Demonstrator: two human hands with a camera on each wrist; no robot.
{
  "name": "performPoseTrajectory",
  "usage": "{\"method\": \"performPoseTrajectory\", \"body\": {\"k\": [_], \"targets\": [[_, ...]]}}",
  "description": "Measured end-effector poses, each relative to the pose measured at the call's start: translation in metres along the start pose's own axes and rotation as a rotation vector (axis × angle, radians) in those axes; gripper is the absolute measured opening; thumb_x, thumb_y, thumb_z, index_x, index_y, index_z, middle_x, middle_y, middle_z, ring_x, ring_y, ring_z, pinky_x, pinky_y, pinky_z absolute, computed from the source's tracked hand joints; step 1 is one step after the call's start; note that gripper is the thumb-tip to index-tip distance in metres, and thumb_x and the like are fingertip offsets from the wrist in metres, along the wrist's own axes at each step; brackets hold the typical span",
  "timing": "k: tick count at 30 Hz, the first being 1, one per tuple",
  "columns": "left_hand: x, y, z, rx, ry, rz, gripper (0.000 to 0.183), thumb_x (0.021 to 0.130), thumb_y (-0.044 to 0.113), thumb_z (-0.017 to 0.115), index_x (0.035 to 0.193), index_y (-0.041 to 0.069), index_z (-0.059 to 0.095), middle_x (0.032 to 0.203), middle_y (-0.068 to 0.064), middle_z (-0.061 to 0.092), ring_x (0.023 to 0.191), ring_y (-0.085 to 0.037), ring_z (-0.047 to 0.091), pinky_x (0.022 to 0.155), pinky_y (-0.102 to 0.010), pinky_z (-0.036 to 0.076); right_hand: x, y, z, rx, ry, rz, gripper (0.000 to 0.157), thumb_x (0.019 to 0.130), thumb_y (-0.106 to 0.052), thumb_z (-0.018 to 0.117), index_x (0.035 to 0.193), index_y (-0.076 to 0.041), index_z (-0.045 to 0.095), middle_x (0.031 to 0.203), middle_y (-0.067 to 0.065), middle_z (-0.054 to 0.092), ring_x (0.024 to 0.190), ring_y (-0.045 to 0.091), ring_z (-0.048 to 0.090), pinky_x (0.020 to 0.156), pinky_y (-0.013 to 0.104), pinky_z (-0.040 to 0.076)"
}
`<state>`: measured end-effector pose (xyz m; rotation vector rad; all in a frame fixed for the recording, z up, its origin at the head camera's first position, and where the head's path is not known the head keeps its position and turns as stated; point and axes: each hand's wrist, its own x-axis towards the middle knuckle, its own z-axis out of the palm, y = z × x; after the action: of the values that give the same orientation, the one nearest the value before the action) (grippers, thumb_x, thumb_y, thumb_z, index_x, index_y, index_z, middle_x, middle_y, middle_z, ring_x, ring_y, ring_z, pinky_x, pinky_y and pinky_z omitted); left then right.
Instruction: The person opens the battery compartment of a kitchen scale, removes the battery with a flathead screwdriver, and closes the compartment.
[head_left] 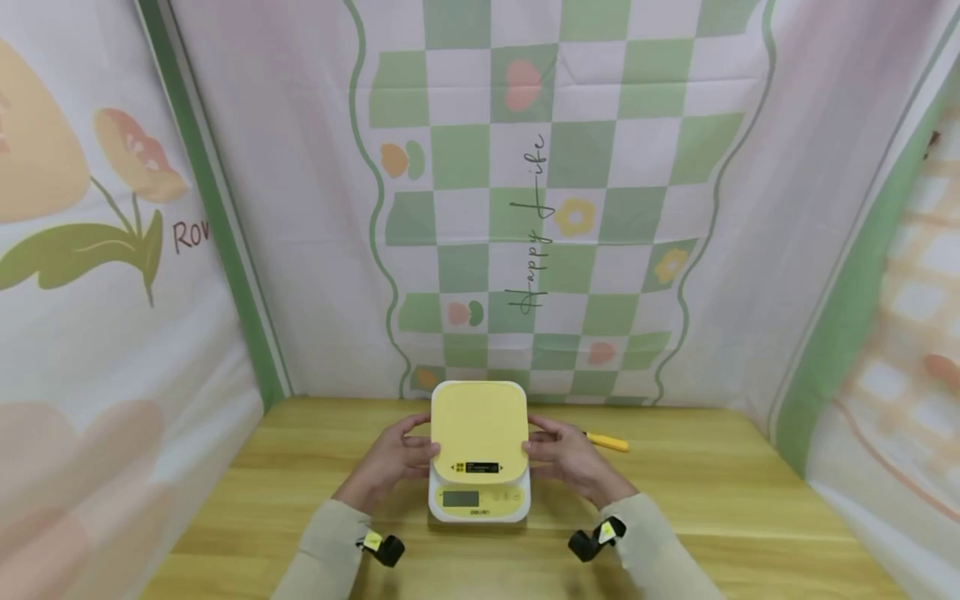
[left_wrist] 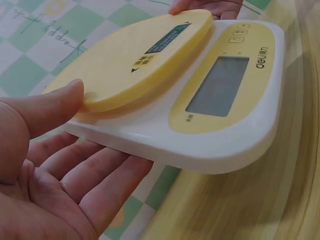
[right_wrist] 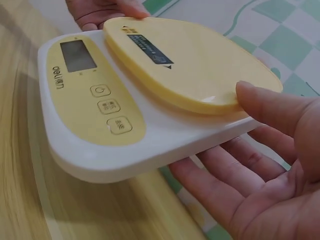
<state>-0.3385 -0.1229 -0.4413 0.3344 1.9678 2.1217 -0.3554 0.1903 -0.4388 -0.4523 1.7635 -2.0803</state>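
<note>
A yellow and white kitchen scale [head_left: 480, 429] is held up off the wooden table between both hands. Its grey display [left_wrist: 218, 86] is blank and faces the person, with a row of buttons [right_wrist: 109, 106] beside it. On the left side, my left hand [head_left: 393, 458] grips the scale, thumb on the yellow plate's edge and fingers underneath. From the opposite side my right hand [head_left: 570, 458] holds it the same way, with its thumb [right_wrist: 260, 102] at the plate's rim. The fingertips under the white base are partly hidden.
A yellow-handled tool [head_left: 607, 442] lies on the wooden table [head_left: 315, 467] just behind the right hand, its other end hidden. A checked cloth [head_left: 525, 183] hangs at the table's back edge. Patterned cloth walls stand at left and right.
</note>
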Motion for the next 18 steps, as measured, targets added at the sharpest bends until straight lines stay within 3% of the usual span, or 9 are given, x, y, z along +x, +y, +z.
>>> {"method": "performPoseTrajectory", "body": {"k": [9,18], "targets": [[0.0044,0.0007,-0.0042,0.044,-0.027,0.006,0.075,0.089,0.015,0.072,0.149,-0.001,0.03,0.114,-0.022,0.065,0.096,-0.035,0.067,0.082,-0.049,0.055,-0.0001,-0.0032,-0.0022,-0.059,0.003,-0.018,0.068,0.096,-0.007,0.061,0.15,0.008,0.022,0.12,0.025,0.061,0.103,0.035,0.063,0.09,0.057,0.049],[0.0062,-0.0024,-0.0065,0.061,-0.02,0.04,0.076,0.087,0.008,0.072,0.149,-0.001,0.031,0.115,-0.024,0.065,0.096,-0.035,0.067,0.08,-0.047,0.056,0.003,-0.0009,-0.002,-0.056,0.022,-0.036,0.067,0.092,0.0,0.063,0.147,0.012,0.025,0.122,0.027,0.058,0.104,0.032,0.063,0.09,0.056,0.05]]}}
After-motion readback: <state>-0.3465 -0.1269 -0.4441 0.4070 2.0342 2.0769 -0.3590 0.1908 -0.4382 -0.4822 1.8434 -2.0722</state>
